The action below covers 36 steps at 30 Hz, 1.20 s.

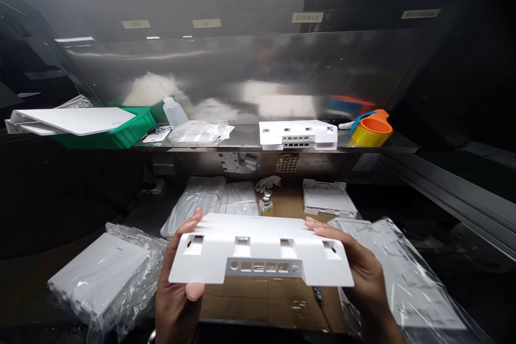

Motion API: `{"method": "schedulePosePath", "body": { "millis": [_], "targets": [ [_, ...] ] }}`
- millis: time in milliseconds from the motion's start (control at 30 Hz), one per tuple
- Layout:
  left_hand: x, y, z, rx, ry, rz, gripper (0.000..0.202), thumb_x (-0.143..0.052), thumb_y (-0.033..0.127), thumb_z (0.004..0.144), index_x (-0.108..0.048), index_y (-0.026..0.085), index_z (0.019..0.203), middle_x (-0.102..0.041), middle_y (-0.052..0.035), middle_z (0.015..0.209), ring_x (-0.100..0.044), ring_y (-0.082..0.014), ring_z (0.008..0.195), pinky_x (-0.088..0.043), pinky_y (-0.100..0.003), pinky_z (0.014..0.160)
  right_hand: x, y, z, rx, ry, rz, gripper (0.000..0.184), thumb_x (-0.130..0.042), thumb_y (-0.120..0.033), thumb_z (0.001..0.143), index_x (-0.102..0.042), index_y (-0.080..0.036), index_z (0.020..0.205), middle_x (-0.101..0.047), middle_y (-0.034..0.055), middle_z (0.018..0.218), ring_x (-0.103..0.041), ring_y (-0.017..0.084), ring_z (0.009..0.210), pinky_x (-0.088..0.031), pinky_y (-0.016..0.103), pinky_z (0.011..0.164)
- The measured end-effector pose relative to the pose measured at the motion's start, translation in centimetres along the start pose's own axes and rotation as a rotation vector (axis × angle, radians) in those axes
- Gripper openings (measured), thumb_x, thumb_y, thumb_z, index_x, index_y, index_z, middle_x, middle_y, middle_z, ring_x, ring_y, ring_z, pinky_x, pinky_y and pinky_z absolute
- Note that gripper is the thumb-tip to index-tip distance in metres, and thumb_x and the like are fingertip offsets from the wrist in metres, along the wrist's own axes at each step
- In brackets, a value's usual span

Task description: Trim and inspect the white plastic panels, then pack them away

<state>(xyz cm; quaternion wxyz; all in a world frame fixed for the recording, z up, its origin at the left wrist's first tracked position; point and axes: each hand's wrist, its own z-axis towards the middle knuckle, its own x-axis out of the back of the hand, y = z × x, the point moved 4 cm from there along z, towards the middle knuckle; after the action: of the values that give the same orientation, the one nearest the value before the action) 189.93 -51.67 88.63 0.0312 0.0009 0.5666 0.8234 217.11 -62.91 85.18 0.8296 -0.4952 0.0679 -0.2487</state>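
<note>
I hold a white plastic housing shell (258,250) level over the bench with both hands, its port cut-outs facing me. My left hand (179,301) grips its left end, thumb on the near edge and a fingertip over the far edge. My right hand (365,274) clasps the right end, fingers curled over the top. A similar white shell (298,134) rests on the steel shelf (245,142) above.
A green bin (121,134) with a white panel across it, a squeeze bottle (174,113), a plastic bag and yellow-orange tape rolls (371,130) sit on the shelf. Bagged white parts lie at left (105,274), right (403,274) and centre back. Cardboard (266,301) covers the bench.
</note>
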Motion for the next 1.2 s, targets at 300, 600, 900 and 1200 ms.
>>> {"method": "schedulePosePath", "body": {
  "millis": [300, 600, 900, 1200],
  "targets": [
    [-1.5, 0.1, 0.3, -0.114, 0.013, -0.153, 0.073, -0.076, 0.075, 0.064, -0.069, 0.032, 0.122, -0.066, -0.0050, 0.135, -0.039, -0.0378, 0.147, -0.030, -0.046, 0.122, 0.9, 1.1, 0.0, 0.097, 0.010, 0.002, 0.031, -0.063, -0.025, 0.095, -0.069, -0.024, 0.126, -0.070, 0.0101, 0.133, -0.061, 0.034, 0.130, -0.051, 0.049, 0.111],
    [-1.9, -2.8, 0.1, 0.613, -0.429, -1.067, 0.035, -0.058, 0.048, 0.096, -0.079, 0.026, 0.113, -0.079, -0.0025, 0.117, -0.072, -0.0271, 0.113, -0.052, -0.040, 0.106, 2.0, -0.1, -1.7, 0.382, 0.149, -0.261, 0.024, -0.061, -0.038, 0.097, -0.079, -0.031, 0.111, -0.072, 0.0039, 0.131, -0.061, 0.041, 0.128, -0.053, 0.063, 0.105],
    [-2.1, -3.0, 0.5, 0.608, -0.348, -1.061, 0.034, -0.066, 0.022, 0.079, -0.079, 0.028, 0.110, -0.081, 0.0001, 0.101, -0.075, -0.0195, 0.079, -0.060, -0.036, 0.088, 3.3, 4.0, -3.5, -0.252, 0.373, -0.175, 0.065, -0.077, -0.039, 0.086, -0.056, -0.030, 0.146, -0.066, 0.0052, 0.140, -0.061, 0.034, 0.130, -0.053, 0.043, 0.109],
    [-0.6, -5.4, -0.1, 0.581, -0.412, -1.026, 0.052, -0.062, 0.026, 0.079, -0.067, 0.027, 0.130, -0.076, -0.0049, 0.119, -0.071, -0.0195, 0.082, -0.062, -0.034, 0.078, 3.9, 5.4, -5.6, -0.537, 0.228, 0.082, 0.038, -0.072, -0.050, 0.087, -0.081, -0.022, 0.111, -0.077, 0.0096, 0.117, -0.074, 0.034, 0.107, -0.064, 0.033, 0.087]
  ]
}}
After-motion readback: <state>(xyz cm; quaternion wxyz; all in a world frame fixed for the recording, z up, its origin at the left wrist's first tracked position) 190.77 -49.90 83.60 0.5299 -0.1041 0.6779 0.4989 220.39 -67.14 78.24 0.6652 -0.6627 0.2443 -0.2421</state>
